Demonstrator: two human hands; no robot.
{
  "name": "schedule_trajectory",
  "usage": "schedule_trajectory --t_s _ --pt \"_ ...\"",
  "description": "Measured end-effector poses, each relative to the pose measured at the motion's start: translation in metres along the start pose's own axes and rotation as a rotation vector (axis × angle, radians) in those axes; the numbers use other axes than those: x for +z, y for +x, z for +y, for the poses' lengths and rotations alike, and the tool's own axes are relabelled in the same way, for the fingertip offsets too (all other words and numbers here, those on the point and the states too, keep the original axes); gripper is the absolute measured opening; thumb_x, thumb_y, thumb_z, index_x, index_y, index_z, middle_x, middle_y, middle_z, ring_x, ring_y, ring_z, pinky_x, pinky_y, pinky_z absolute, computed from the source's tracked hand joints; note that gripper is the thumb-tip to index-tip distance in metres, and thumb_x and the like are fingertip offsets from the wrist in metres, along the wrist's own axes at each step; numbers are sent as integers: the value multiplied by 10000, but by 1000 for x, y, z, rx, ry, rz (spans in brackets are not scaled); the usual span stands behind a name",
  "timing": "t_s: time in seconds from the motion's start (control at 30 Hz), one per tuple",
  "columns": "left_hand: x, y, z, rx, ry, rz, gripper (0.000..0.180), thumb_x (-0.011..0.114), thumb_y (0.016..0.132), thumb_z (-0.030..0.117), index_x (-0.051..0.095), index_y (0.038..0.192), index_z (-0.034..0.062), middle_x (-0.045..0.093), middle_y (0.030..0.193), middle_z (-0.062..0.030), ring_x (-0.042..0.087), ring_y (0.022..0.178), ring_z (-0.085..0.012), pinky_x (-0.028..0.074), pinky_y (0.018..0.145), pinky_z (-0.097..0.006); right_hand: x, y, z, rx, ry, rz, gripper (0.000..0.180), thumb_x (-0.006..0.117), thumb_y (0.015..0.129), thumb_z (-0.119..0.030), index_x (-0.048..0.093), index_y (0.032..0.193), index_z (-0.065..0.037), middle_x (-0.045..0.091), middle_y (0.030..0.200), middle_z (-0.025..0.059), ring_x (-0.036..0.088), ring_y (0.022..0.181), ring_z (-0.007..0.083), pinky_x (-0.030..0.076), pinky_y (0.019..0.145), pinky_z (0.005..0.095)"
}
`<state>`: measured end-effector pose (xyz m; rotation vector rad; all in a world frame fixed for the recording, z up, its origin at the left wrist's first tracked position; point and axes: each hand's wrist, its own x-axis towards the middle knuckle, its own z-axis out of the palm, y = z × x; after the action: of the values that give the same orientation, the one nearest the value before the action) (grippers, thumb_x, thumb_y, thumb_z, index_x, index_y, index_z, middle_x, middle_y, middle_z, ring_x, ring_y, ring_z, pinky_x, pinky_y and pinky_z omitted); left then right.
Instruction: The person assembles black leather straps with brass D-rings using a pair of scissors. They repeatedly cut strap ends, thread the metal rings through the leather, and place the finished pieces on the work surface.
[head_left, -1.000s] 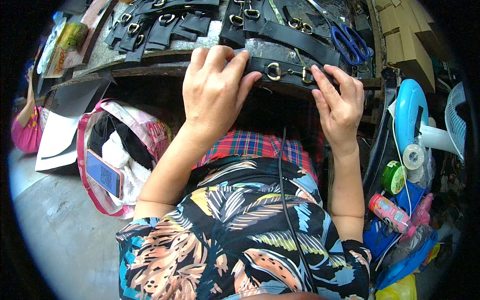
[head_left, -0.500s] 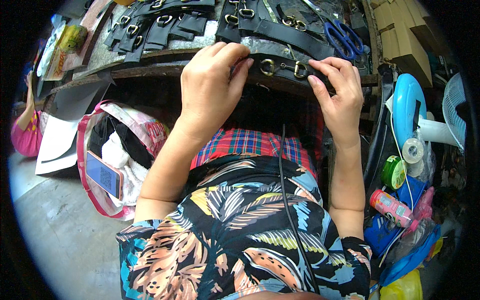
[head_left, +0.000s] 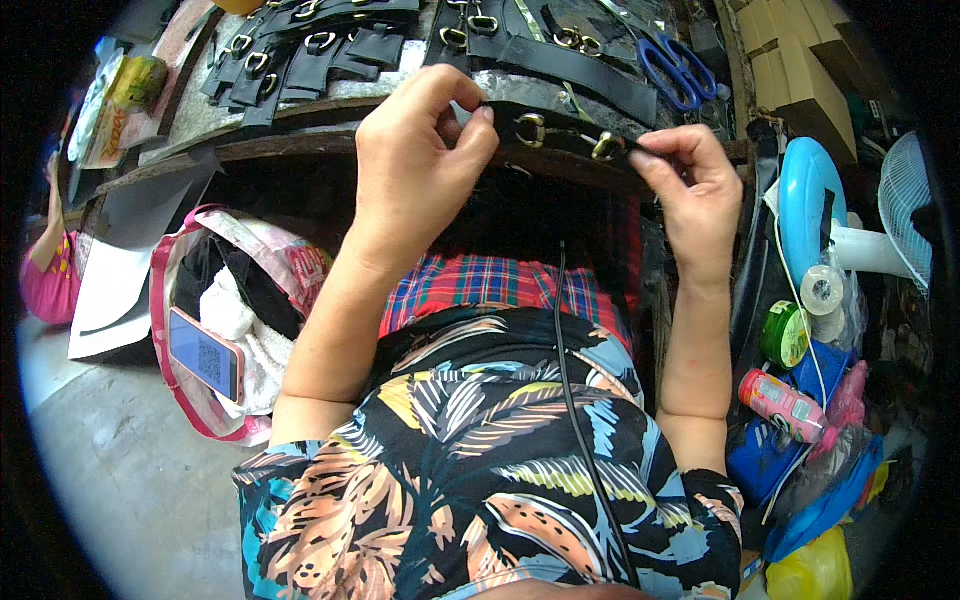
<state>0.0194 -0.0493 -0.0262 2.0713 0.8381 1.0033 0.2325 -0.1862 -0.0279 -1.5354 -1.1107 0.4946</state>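
Observation:
A black leather strap [head_left: 568, 139] with two metal buckle rings runs between my hands at the near edge of the workbench. My left hand [head_left: 420, 150] pinches its left end between thumb and fingers. At the other end, my right hand [head_left: 695, 190] grips the strap just beyond the right-hand ring [head_left: 606, 146]. The left-hand ring [head_left: 530, 129] sits nearer my left hand. Behind it, several black strap pieces with metal rings [head_left: 320, 45] lie on the bench, along with a wide black leather band [head_left: 580, 78].
Blue-handled scissors [head_left: 680, 75] lie at the bench's right. Cardboard boxes [head_left: 800, 90], a blue-and-white fan [head_left: 815, 195] and a pink bottle [head_left: 785, 405] are on my right. An open bag [head_left: 180, 370] with a phone [head_left: 205, 355] stands left. Another person's arm [head_left: 52, 215] shows far left.
My right hand has shifted slightly right and down, closing more firmly on the strap's end. The strap now tilts down toward the right. My left hand has moved slightly.

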Motion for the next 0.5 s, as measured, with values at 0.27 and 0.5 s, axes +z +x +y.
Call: schedule_trajectory --t_s 0.27,0.5 --pt "10 4 9 -7 -89 -36 309 713 899 -21 605 1170 81 637 847 -8 562 767 -42 455 686 -217 -6 7 -4 -45 -221 83 205 706 912 -11 680 1106 -68 654 862 10 622 781 83 497 721 249" --pt "18 5 5 379 618 -4 423 738 726 13 686 1109 184 644 973 -48 606 959 -282 539 779 -372 2 4 8 -371 -823 155 178 755 849 -91 710 1012 -149 609 963 42 620 970 257 519 793 390"
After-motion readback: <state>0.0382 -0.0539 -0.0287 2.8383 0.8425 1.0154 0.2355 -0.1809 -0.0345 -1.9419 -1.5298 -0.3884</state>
